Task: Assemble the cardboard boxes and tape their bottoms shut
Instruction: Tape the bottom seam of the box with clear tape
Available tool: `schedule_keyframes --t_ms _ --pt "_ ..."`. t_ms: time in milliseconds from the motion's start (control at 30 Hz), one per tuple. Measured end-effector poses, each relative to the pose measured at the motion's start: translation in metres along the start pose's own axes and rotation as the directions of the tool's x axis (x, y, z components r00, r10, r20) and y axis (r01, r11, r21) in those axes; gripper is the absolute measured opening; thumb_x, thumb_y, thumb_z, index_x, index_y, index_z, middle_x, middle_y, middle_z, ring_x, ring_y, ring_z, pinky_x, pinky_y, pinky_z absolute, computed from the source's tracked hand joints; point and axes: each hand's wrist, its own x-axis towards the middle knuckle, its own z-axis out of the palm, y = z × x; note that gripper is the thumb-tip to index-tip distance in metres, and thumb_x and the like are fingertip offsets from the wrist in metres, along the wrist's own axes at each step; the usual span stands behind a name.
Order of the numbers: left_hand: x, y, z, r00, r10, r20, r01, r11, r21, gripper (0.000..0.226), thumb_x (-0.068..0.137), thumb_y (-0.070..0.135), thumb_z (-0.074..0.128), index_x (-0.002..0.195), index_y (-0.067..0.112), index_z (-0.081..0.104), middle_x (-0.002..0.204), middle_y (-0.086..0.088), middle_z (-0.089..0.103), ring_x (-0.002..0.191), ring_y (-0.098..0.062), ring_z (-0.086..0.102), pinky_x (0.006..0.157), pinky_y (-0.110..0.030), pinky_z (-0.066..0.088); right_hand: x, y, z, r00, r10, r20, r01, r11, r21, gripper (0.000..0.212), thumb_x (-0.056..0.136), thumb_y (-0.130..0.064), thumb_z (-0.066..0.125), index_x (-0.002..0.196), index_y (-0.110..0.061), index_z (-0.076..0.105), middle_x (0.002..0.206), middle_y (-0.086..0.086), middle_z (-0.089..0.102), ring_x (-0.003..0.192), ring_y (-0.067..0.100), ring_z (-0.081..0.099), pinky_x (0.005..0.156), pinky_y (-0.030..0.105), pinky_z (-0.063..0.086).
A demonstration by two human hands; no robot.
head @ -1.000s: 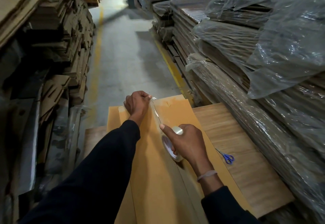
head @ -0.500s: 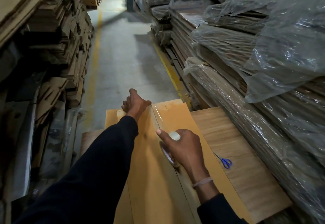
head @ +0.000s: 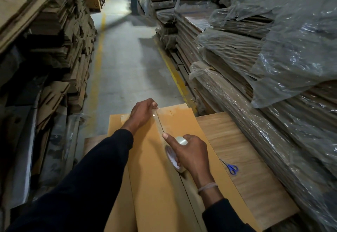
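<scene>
While the left hand [head: 143, 112] pinches the free end of the clear tape strip [head: 159, 121] at the far edge of the flat tan cardboard box [head: 155, 186], the right hand [head: 187, 151] grips the clear packing tape roll [head: 175, 157] — now drawn nearer than 1 second ago, the strip longer and lying low along the seam. Pressing it down looks next; small blue-handled scissors [head: 231, 168] wait on the wooden table [head: 246, 168].
</scene>
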Motion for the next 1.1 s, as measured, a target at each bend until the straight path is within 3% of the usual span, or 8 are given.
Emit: schedule_keyframes --t_ms 133,300,433,600,700,800,933,1100 --pt "-0.006 -0.012 -0.014 0.976 0.137 0.169 -0.157 0.981 0.115 0.034 0.114 0.041 0.034 0.125 0.032 0.064 0.123 0.003 0.07 0.105 -0.022 0.064 0.089 -0.039 0.052 -0.005 0.0 -0.007 0.999 -0.019 0.032 0.015 0.993 0.114 0.088 0.079 -0.082 0.07 0.073 0.004 0.052 0.057 0.014 0.064 0.047 0.018 0.056 0.055 0.032 0.05" --pt "-0.008 -0.009 -0.013 0.974 0.141 0.18 -0.17 0.972 0.16 0.036 0.113 0.044 0.037 0.127 0.029 0.067 0.125 -0.001 0.072 0.109 -0.025 0.064 0.092 -0.041 0.051 -0.025 0.017 -0.019 0.959 -0.067 0.277 -0.075 0.879 0.471 0.032 0.103 -0.038 0.065 0.091 -0.01 0.071 0.068 0.013 0.067 0.063 0.024 0.06 0.059 0.041 0.047" --pt "-0.009 -0.007 -0.014 0.972 0.145 0.184 -0.174 0.973 0.149 0.036 0.113 0.039 0.04 0.129 0.024 0.068 0.127 -0.005 0.072 0.112 -0.027 0.064 0.094 -0.04 0.051 -0.029 0.02 -0.027 0.961 -0.058 0.269 -0.045 0.931 0.362 0.046 0.103 -0.045 0.063 0.083 -0.004 0.07 0.068 0.018 0.071 0.06 0.024 0.065 0.068 0.046 0.057" --pt "-0.012 -0.004 -0.016 0.965 0.144 0.217 -0.182 0.969 0.165 0.039 0.114 0.038 0.038 0.134 0.022 0.067 0.134 -0.007 0.07 0.121 -0.031 0.063 0.105 -0.044 0.047 -0.04 0.021 -0.035 0.97 0.025 0.244 -0.096 0.954 0.283 0.064 0.097 -0.057 0.069 0.074 0.002 0.066 0.06 0.017 0.07 0.051 0.024 0.065 0.062 0.034 0.056" --pt "-0.022 -0.005 -0.02 0.937 0.163 0.308 -0.229 0.955 0.191 0.056 0.106 0.036 0.03 0.156 0.02 0.05 0.162 -0.003 0.046 0.151 -0.024 0.039 0.128 -0.041 0.021 -0.05 0.029 -0.037 0.969 0.016 0.248 -0.114 0.916 0.384 0.051 0.101 -0.05 0.066 0.08 -0.004 0.069 0.067 0.017 0.072 0.06 0.024 0.064 0.067 0.037 0.052" --pt "-0.038 -0.014 -0.022 0.856 0.286 0.432 -0.405 0.888 0.216 0.068 0.101 0.04 0.022 0.166 0.02 0.026 0.174 0.002 0.015 0.162 -0.015 0.005 0.132 -0.037 -0.003 -0.056 0.036 -0.041 0.962 0.056 0.269 -0.181 0.866 0.467 0.031 0.102 -0.036 0.065 0.088 -0.009 0.072 0.074 0.023 0.071 0.065 0.026 0.065 0.066 0.043 0.049" --pt "-0.054 -0.013 -0.018 0.752 0.414 0.513 -0.57 0.799 0.192 0.07 0.102 0.041 0.021 0.167 0.016 0.021 0.175 -0.004 0.012 0.163 -0.019 0.003 0.132 -0.038 -0.003 -0.059 0.035 -0.04 0.962 0.048 0.269 -0.172 0.871 0.459 0.027 0.102 -0.034 0.064 0.093 -0.011 0.074 0.076 0.024 0.073 0.065 0.028 0.067 0.064 0.044 0.051" --pt "-0.067 -0.007 -0.014 0.729 0.435 0.529 -0.615 0.755 0.227 0.069 0.103 0.039 0.021 0.165 0.01 0.024 0.173 -0.01 0.017 0.162 -0.023 0.01 0.133 -0.046 0.007 -0.056 0.028 -0.039 0.973 0.052 0.225 -0.132 0.926 0.354 0.034 0.103 -0.037 0.064 0.088 -0.008 0.075 0.073 0.012 0.076 0.063 0.02 0.07 0.064 0.035 0.055"
